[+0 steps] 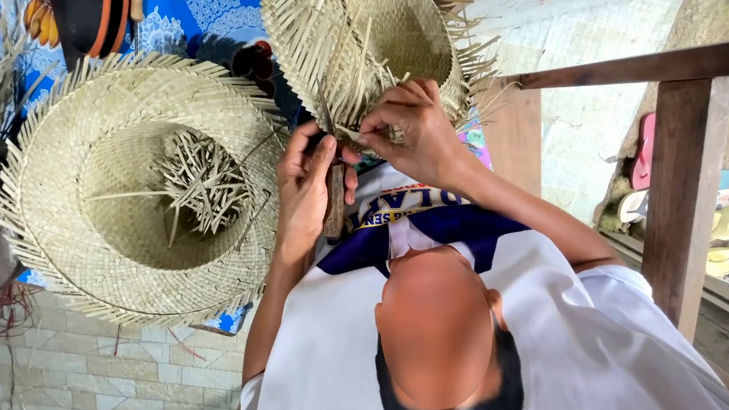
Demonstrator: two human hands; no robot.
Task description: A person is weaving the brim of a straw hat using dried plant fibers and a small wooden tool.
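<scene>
Loose strand pinched at woven hat's rim, knife held alongside.

R fingers (391,115) are pressed on a strand (356,134) of the hat (365,27), up-right of big hat (104,181); R hand (415,133). L hand (305,193) is wrapped round knife (334,201). Hat judged light, springy, brittle-edged; best gripped at woven brim. Big hat's crown holds straw offcuts (201,176).

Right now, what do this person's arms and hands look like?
The left hand and right hand are bare: no gloves, rings or watch show. Arms are uncovered up to the short white sleeves of a shirt with blue trim.
</scene>
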